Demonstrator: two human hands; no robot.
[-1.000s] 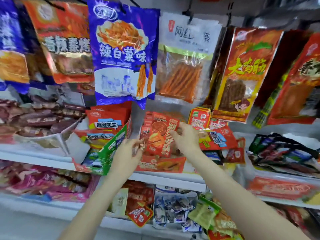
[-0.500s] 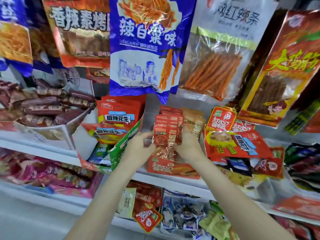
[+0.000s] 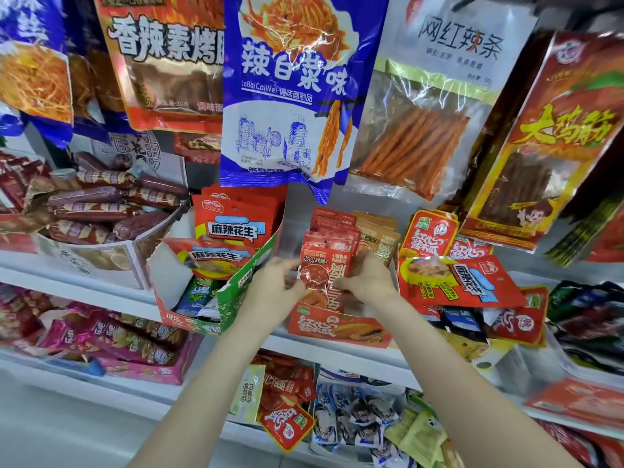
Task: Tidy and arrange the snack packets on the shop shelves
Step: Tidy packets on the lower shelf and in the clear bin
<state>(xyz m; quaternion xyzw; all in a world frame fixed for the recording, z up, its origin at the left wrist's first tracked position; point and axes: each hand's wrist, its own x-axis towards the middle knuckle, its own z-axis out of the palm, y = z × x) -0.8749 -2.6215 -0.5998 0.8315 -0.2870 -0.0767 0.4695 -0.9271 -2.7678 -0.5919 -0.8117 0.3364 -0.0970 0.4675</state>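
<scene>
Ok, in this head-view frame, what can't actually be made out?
- Left hand: motion-blurred, so its grip on the red packet stack is unclear.
- Stack's lower edge: hidden by both hands and the orange display box.
- Packet count: edges overlap.
- Blue hanging bag: top cut off by the frame.
- Right hand: fingertips hidden behind the stack.

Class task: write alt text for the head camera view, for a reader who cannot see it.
Two bare hands, left hand and right hand, hold a stack of small red snack packets upright on a white shop shelf. A green display box of peanut packets sits to the left, and a large blue snack bag hangs above.
</scene>
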